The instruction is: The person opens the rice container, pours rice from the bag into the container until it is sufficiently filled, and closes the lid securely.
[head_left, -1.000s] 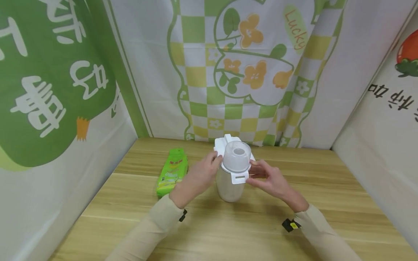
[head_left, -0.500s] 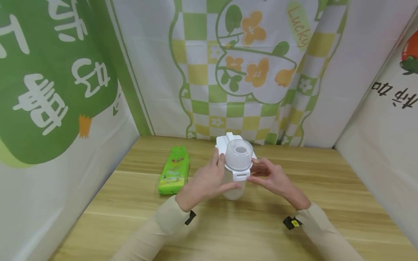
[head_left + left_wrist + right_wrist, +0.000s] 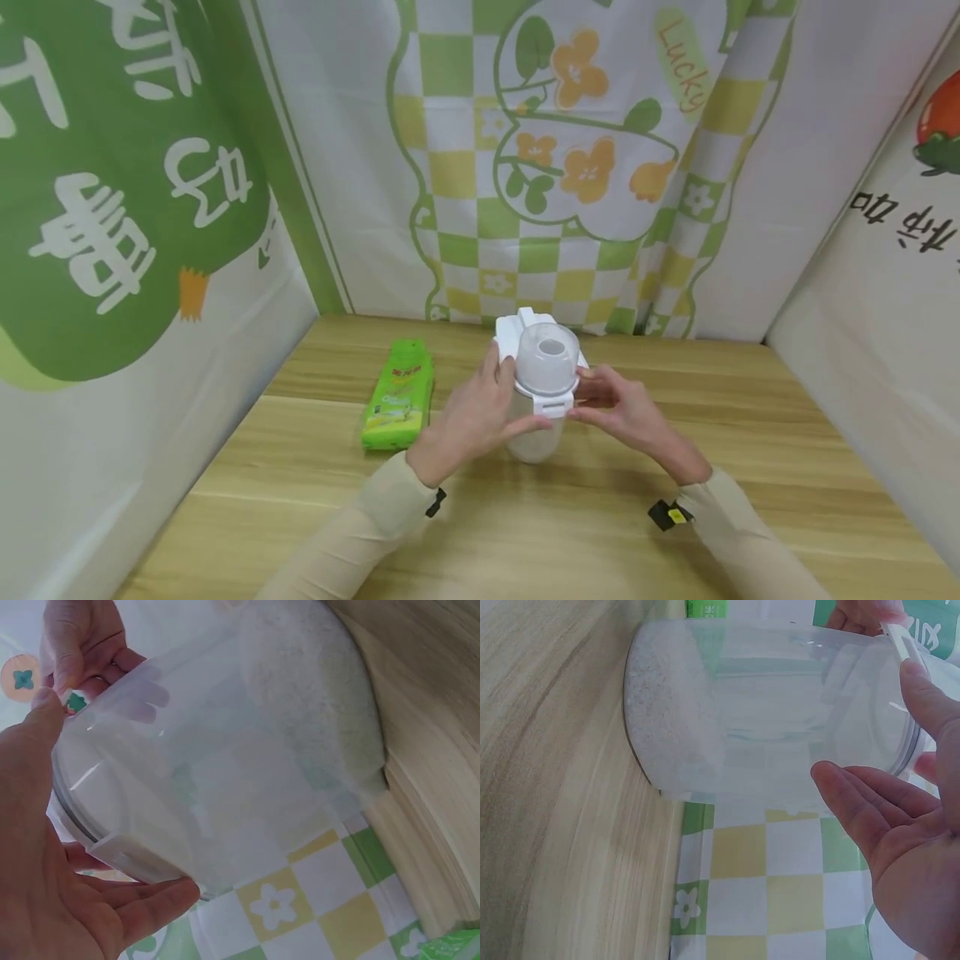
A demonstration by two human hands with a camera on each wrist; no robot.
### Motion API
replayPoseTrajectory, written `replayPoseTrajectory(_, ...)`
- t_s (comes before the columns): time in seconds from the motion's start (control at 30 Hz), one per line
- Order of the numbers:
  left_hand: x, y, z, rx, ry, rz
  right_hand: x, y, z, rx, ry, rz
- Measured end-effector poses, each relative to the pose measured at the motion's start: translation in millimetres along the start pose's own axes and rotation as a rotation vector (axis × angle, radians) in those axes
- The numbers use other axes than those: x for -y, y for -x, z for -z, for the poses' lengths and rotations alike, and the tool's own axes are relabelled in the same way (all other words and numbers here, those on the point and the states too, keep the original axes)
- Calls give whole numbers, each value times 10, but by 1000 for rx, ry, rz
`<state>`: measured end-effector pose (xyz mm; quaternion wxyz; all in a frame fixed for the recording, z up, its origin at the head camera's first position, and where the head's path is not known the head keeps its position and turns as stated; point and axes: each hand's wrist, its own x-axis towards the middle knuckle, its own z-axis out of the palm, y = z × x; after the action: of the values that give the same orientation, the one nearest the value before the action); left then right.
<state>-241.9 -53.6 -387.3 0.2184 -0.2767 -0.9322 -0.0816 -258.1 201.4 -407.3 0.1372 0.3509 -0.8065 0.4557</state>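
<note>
A translucent grain storage container [image 3: 534,446] stands upright on the table, with white grains that look like rice [image 3: 671,709] in its bottom. Its white lid [image 3: 553,406] is on top, bearing a clear domed cap [image 3: 547,358]. My left hand [image 3: 480,408] grips the lid from the left, fingers along its side and thumb reaching across to the front tab. From the right, my right hand [image 3: 618,408] holds the lid's edge, its thumb at the front tab. In the right wrist view, the right fingers [image 3: 870,802] lie beside the container wall.
A green packet [image 3: 399,396] with printed lettering lies on the wooden table [image 3: 675,533], left of the container. Printed cloth [image 3: 457,167] rises behind the table, with printed walls on both sides.
My left thumb has swung away from the lid's side and now stretches across the container's front to the tab. The right hand keeps nearly the same hold, and the container stays in place.
</note>
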Motion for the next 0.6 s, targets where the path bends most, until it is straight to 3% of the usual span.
replayPoseTrajectory(0.4,97,-15,-89,-102,-9,-77,18,-6,3,12,11,-30)
replayPoseTrajectory(0.6,122,-23,-108,-113,6,-99,39,-1,-7,-1,13,-47)
